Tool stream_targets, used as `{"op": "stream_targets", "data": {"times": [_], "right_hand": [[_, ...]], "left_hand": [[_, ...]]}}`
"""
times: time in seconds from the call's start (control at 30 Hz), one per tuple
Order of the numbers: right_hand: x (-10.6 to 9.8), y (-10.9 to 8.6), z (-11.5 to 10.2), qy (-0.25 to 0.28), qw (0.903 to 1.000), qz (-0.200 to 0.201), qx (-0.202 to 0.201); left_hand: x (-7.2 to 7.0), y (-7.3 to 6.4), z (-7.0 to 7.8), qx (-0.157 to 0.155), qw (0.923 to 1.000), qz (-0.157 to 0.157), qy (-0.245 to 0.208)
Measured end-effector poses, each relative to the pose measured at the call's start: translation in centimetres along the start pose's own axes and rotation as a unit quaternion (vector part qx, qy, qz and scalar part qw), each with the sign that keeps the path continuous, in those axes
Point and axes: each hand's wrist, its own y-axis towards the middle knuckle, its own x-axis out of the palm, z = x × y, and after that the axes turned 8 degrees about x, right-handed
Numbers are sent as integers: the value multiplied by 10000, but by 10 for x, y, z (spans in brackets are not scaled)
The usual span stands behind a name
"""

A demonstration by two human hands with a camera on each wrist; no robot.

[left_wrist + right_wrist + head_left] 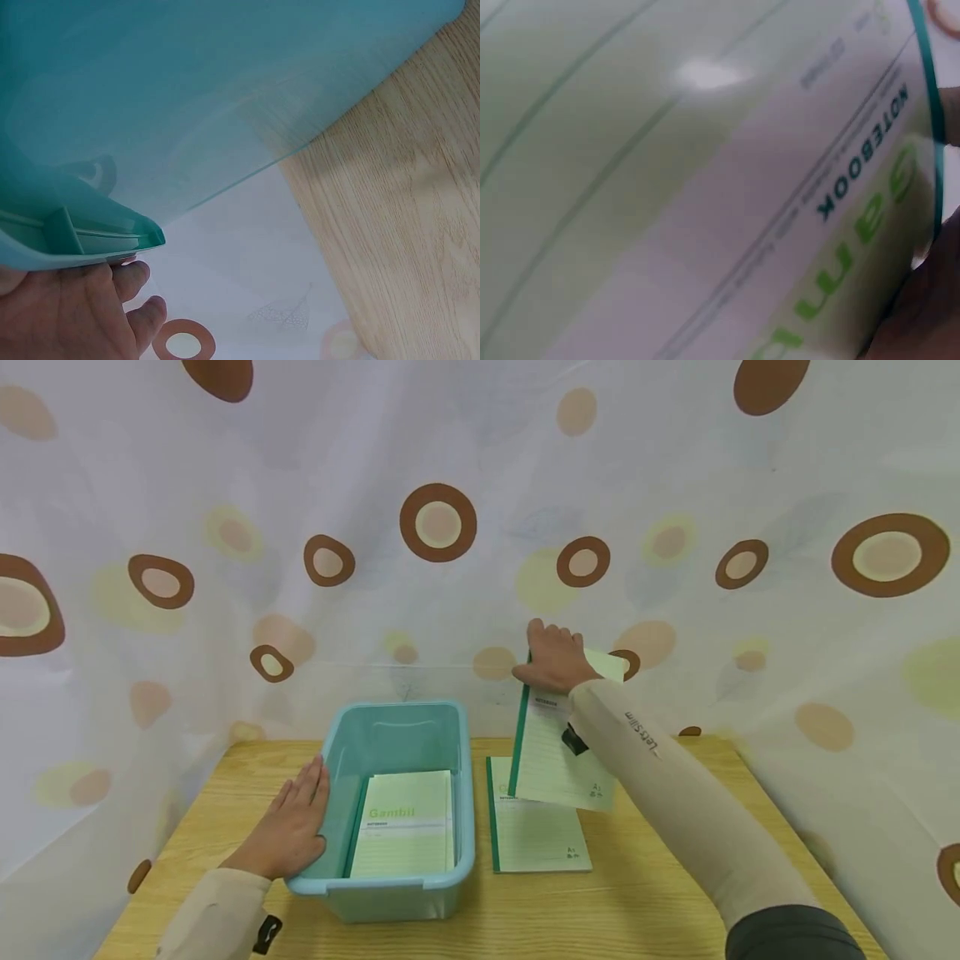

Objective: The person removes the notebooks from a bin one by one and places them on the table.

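My right hand (553, 662) grips a pale green notebook (558, 752) with a dark green spine by its upper part, lifted and upright. Its printed cover (780, 202) fills the right wrist view. Below it, a second notebook (536, 839) lies flat on the table, partly covered by the raised one in the head view. My left hand (291, 827) rests on the left rim of a light blue plastic bin (467, 810), fingers (131, 281) along the outside of the rim in the left wrist view. Inside the bin, more notebooks (405, 839) lie stacked with covers up.
The bin stands on a wooden table (652, 893), left of the flat notebook. Behind the table hangs a white sheet (480, 610) with brown and beige oval patterns, which also runs down both sides.
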Motion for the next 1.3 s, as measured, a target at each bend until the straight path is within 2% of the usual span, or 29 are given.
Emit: {"op": "stream_targets", "data": {"times": [0.33,0.53,0.73,0.97,1.3], "right_hand": [[70,-13,102,9,9996,-273,19],[110,-25,144,-52,9984,-559,35],[140,-31,161,-85,9981,-609,51],[169,-30,167,0,9983,-578,-61],[189,-28,170,91,9981,-571,-230]], "left_hand": [[-2,-3,-2,-72,10000,-12,-30],[0,-4,-3,-78,10000,-22,-41],[0,-4,-2,-73,10000,2,-44],[0,-2,1,-123,9998,-75,-129],[-1,0,2,-125,9999,-71,-95]]}}
